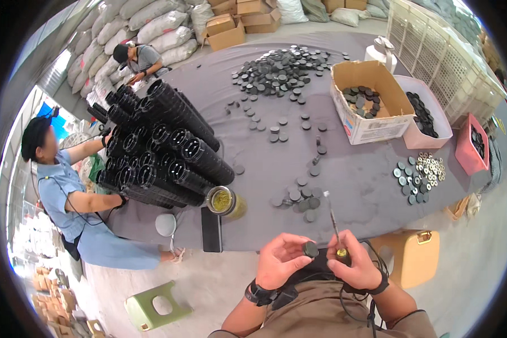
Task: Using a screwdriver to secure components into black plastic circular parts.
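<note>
One small, round, dark disc (pixel 310 249) sits in the left hand (pixel 281 261), clamped by thumb and fingers near the grey-covered table (pixel 259 217). The right hand (pixel 356 266) has fingers clamped on a slim metal-shafted tool (pixel 334 220).

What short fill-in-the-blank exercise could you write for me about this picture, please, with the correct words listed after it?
1. The left hand holds a small dark disc whose outline is ____.
2. The right hand holds a slim tool with its tip pointing ____ from the person's body.
3. The stool at the picture's lower left is coloured ____.
4. In the picture, the cardboard box stands to the ____ of the black tubes.

Missing words: round; away; green; right.
</note>
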Demonstrator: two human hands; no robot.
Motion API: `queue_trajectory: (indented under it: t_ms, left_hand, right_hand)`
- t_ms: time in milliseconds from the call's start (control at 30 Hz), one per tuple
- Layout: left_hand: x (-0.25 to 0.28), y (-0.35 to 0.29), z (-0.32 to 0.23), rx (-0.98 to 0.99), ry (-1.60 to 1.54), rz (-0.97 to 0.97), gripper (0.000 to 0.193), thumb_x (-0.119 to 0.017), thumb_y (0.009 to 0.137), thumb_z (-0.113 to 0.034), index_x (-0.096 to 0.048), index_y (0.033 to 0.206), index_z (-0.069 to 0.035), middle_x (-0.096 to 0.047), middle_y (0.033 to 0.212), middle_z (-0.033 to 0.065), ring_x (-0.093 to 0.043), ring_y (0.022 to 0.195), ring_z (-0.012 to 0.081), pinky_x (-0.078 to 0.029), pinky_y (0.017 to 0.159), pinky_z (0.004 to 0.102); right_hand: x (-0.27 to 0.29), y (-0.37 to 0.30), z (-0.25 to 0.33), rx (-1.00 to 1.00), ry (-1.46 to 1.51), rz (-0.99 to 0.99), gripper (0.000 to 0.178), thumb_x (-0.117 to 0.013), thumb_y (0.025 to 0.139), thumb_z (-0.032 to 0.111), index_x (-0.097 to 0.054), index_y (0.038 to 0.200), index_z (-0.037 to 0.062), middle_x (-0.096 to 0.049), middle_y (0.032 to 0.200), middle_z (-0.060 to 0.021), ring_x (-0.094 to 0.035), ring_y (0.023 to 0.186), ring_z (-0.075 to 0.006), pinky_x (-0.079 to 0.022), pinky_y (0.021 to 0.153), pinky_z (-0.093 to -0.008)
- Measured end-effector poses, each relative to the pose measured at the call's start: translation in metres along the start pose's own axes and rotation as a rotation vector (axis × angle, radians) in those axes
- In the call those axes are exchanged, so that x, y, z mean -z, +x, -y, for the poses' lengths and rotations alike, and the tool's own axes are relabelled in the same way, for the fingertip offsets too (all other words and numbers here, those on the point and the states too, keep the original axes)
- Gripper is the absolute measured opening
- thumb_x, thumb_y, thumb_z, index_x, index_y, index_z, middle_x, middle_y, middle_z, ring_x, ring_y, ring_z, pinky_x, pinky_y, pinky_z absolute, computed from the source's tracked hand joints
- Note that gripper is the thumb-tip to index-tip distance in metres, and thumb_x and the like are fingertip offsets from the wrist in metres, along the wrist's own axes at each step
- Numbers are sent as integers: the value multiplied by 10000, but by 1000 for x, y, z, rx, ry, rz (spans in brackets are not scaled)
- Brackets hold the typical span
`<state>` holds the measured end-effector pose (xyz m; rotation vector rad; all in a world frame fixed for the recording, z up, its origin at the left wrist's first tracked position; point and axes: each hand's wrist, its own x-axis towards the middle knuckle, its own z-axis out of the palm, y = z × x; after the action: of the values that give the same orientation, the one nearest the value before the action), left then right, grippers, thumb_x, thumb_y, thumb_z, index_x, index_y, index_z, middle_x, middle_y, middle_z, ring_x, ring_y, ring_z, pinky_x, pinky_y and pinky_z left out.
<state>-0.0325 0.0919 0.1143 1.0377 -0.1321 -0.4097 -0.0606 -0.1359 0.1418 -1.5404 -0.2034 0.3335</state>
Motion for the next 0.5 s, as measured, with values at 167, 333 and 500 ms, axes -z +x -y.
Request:
queue_trajectory:
  t_ms: [167, 333, 500]
  left_hand:
    - [0, 6, 5, -33, -399, -83, 296, -641, 989, -99, -572, 1249, 26, -644, 1183, 145, -662, 1022, 238, -554, 879, 336]
    - [4, 10, 3, -39, -557, -218, 452, -641, 1001, -277, -528, 1320, 23, -617, 1178, 137, -614, 1034, 247, -525, 911, 341]
    - [4, 12, -5, -94, -547, -220, 391, -573, 1036, -283, -521, 1294, 7, -602, 1169, 152, -597, 1049, 263, -521, 899, 375]
  right_hand:
    - [3, -16, 21, -184, 315, 150, 506, -578, 981, 11, -366, 1440, 28, -499, 980, -31, -544, 916, -104, -495, 721, -269]
    - [13, -23, 20, -181, 47, 326, 513, -501, 1065, 111, -335, 1543, 24, -579, 774, -12, -616, 672, -97, -502, 685, -262]
    - [10, -21, 24, -268, 46, 452, 491, -466, 1088, 165, -328, 1543, 41, -561, 776, -10, -599, 677, -80, -481, 659, -258]
